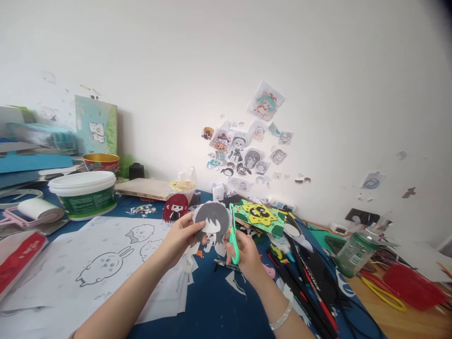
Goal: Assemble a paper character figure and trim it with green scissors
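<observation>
Held up over the blue table, a paper cutout point(219, 217) shows a character's head with dark grey hair. My left hand point(187, 234) pinches its left side, thumb in front and fingers behind. In my right hand point(247, 252) is a pair of mint-green scissors point(233, 245), blades pointing up along the cutout's right edge. Whether the blades are apart cannot be made out. Just behind my left hand stands a red-haired paper figure point(175, 207). Thin paper scraps point(236, 284) lie below my hands.
Drawing sheets point(106, 263) cover the table's left side, near a white-lidded green tub point(84, 200). Several pens point(300, 282) and a green-and-yellow painted card point(260, 215) lie to the right. A glass jar point(355, 254) stands farther right. Cutouts point(252, 159) are stuck on the wall.
</observation>
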The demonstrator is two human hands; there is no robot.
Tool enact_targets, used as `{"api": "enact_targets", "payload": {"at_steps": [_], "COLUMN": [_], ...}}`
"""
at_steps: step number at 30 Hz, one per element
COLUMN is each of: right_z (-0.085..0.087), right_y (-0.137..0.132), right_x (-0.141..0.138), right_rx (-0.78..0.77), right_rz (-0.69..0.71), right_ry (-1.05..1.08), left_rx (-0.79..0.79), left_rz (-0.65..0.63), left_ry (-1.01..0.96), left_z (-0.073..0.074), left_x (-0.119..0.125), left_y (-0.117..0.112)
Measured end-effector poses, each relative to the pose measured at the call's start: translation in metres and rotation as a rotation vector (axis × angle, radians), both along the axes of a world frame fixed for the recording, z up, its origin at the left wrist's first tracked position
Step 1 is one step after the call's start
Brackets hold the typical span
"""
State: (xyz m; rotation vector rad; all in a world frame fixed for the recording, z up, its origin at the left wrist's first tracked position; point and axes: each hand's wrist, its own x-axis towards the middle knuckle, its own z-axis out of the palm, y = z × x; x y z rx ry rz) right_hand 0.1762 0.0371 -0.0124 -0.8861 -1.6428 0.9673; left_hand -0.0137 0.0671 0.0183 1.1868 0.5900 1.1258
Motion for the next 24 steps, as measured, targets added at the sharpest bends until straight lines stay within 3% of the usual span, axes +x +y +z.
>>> {"api": "enact_targets", "payload": {"at_steps": [13, 24], "right_z": [-0.009, 0.000], "right_y": [0.009, 0.000], "right_x": [0.006, 0.001], "right_rx": [-0.016, -0.054], "right_rz": [0.025, -0.009], "right_ry": [0.014, -0.031], "left_rx": [0.029, 0.011], "left_rz": [0.004, 0.059], "left_ry": [0.043, 0.045], "left_z": [0.002, 0.006], "left_x": [-0.005, -0.007], "left_y": [0.002, 0.002]}}
